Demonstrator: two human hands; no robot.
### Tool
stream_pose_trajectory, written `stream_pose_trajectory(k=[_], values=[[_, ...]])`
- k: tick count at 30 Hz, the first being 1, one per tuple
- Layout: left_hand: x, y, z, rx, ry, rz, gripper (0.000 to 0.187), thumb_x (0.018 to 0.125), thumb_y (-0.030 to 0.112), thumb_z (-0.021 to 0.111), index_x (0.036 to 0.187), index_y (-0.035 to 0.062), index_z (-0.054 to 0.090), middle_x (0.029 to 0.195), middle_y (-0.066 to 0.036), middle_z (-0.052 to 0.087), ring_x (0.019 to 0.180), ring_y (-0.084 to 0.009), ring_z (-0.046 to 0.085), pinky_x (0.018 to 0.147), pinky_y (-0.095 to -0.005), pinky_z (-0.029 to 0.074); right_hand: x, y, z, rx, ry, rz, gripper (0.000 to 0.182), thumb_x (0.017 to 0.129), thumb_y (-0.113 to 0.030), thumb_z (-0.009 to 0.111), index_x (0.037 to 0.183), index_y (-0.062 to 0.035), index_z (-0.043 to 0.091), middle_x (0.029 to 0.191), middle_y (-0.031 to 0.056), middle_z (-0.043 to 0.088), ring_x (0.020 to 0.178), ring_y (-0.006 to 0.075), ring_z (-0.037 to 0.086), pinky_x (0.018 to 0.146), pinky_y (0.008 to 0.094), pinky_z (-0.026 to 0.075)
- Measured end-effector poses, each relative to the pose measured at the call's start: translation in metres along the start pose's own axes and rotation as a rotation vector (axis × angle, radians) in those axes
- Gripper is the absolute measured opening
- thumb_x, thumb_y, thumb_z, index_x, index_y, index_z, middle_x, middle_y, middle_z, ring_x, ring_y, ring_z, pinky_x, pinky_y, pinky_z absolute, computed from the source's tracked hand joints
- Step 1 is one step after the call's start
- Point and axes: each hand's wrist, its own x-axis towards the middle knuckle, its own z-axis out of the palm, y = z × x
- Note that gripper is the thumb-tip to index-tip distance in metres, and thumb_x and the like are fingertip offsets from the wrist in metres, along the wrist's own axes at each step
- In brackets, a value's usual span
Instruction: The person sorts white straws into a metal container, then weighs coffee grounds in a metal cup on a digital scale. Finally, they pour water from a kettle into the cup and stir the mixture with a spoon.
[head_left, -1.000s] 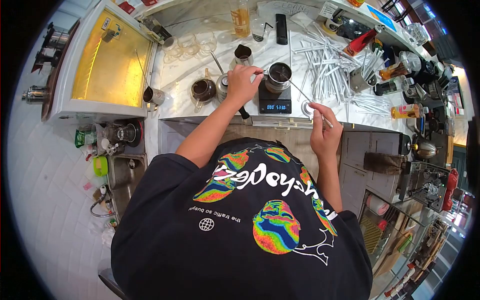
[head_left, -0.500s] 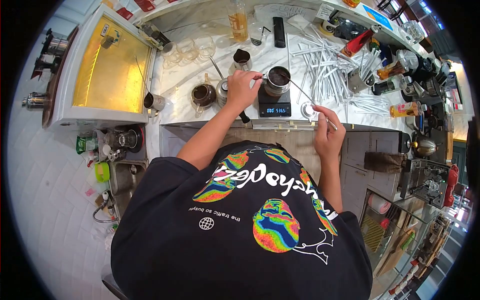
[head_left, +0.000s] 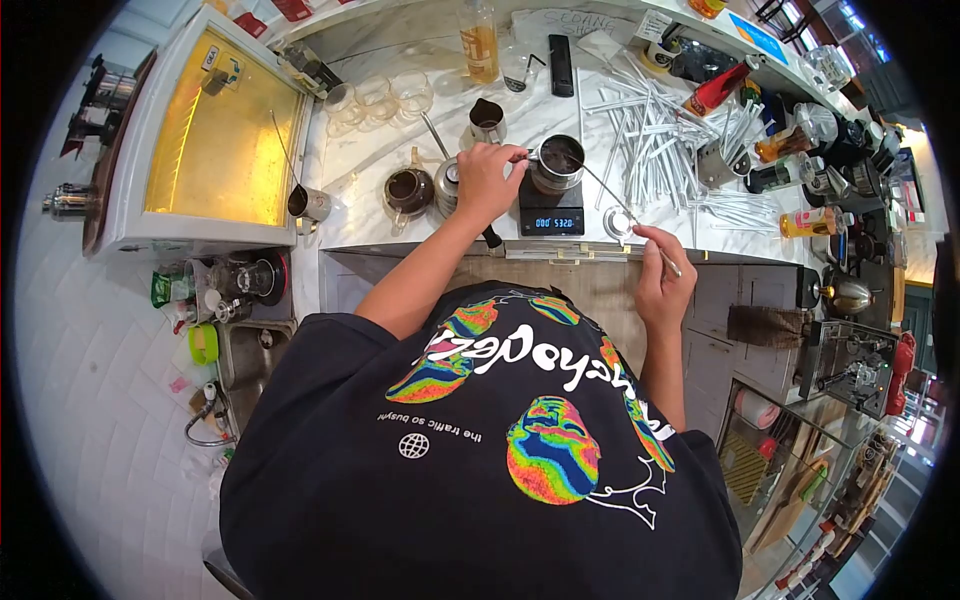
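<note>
A metal-rimmed brewer point(head_left: 559, 157) holding dark coffee sits on a black digital scale point(head_left: 552, 222) with a lit blue readout. My left hand point(head_left: 488, 180) is closed, its fingertips pinching the brewer's small side handle. In my right hand point(head_left: 664, 272), closed near the handle end, is a long thin bar spoon point(head_left: 606, 188). It slants to the left, and its far tip is down in the dark coffee, out of sight. Behind my left hand stands a small metal pitcher point(head_left: 486, 118). A glass server point(head_left: 408, 192) with dark contents is to the left, beside a metal kettle point(head_left: 446, 184).
Several clear glasses point(head_left: 376, 98) stand at the back left, near a bottle point(head_left: 478, 45). White paper straws point(head_left: 640, 125) lie scattered right of the brewer. A round metal piece point(head_left: 619, 223) rests by the counter's front edge. A yellow-lit cabinet point(head_left: 225, 130) bounds the left.
My right hand has shifted slightly right and down, with the bar spoon still in the brewer. The left hand stays on the handle. The scale's readout has changed.
</note>
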Motion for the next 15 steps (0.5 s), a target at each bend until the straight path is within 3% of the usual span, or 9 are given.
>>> stream_pose_trajectory(k=[11,15], values=[[0.0,-0.001,0.0,-0.005,0.01,0.003,0.015,0.09,0.022,0.077,0.103,0.0164,0.078,0.094,0.0,0.076,0.099,-0.0254,0.065,0.094,-0.0457,0.04,-0.002,0.002,0.001,0.045,0.022,0.061,0.021,0.103,-0.001,0.057,0.115,0.0032,0.073,0.109,0.0126,0.075,0.103,0.0184,0.07,0.095,0.0316,0.053],[-0.001,-0.002,0.003,0.012,0.034,0.018,0.013,0.09,0.022,0.077,0.102,0.0164,0.078,0.093,0.0,0.076,0.098,-0.0255,0.065,0.094,-0.0457,0.04,-0.004,-0.008,0.01,-0.013,0.004,0.031,0.02,0.101,0.0,0.058,0.113,0.0026,0.074,0.106,0.0137,0.076,0.102,0.0211,0.072,0.094,0.0321,0.053]])
